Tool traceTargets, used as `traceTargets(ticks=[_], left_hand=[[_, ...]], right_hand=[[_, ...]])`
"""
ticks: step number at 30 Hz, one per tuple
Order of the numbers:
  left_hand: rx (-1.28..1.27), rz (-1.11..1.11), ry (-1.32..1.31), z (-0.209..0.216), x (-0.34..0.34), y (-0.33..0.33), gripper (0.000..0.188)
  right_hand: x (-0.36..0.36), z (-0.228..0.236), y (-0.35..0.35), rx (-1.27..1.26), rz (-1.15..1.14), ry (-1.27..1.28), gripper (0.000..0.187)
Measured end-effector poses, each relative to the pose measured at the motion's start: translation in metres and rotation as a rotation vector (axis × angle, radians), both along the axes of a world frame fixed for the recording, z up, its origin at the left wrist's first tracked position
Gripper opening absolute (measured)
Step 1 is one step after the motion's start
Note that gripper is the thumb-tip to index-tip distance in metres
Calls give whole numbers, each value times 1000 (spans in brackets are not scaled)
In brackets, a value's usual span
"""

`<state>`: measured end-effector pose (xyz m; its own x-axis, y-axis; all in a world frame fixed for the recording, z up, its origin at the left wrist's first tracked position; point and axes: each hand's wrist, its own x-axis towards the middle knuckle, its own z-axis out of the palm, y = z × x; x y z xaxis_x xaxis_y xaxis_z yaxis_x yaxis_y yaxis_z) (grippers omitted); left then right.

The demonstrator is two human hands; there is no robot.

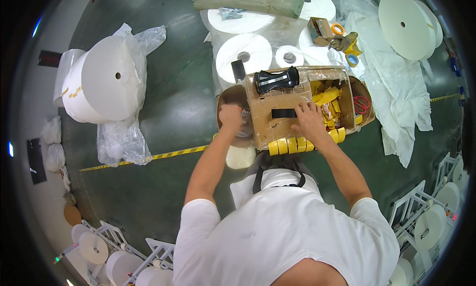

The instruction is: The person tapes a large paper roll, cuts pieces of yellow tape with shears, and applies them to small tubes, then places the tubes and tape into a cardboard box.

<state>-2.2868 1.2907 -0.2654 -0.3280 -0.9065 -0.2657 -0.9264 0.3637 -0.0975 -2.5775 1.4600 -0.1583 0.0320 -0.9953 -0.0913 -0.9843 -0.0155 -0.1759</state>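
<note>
My left hand (231, 117) is over the left compartment of a cardboard box (263, 100). Its fingers curl inward, and whatever they may hold is hidden; clear plastic (245, 129) shows beside them. On the flat cardboard top, my right hand (310, 120) lies with its fingers apart, the tips beside the right end of a black strip (283, 113). Farther back on the same top sits a stack of black strips (276, 80). Several yellow tape pieces (291, 145) hang in a row along the box's near edge. Yellow scraps (327, 100) fill the right compartment.
Red-handled scissors (362, 105) lie at the box's right end. Behind are plastic-covered white rolls (243, 53), a small carton (320, 31), an orange tape roll (337, 28) and a blue one (352, 60). A large white roll (106, 80) stands left, white sheeting (396, 102) right.
</note>
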Motion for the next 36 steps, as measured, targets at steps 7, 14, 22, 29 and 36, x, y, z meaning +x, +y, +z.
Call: traceTargets(ticks=[7, 14, 22, 29, 36], left_hand=[[-284, -484, -146, 38, -7, -40, 12], [-378, -713, 228, 44, 0, -40, 6], [418, -12, 621, -19, 37, 41, 28], [411, 199, 817, -46, 58, 70, 22], [583, 375, 1452, 43, 79, 105, 14]], right_hand=[[13, 23, 13, -85, -10, -111, 72], [22, 53, 27, -225, -83, -200, 72], [31, 52, 31, -298, -83, -279, 60], [38, 52, 29, -283, -28, -312, 53], [75, 47, 12, -256, 144, -594, 39]])
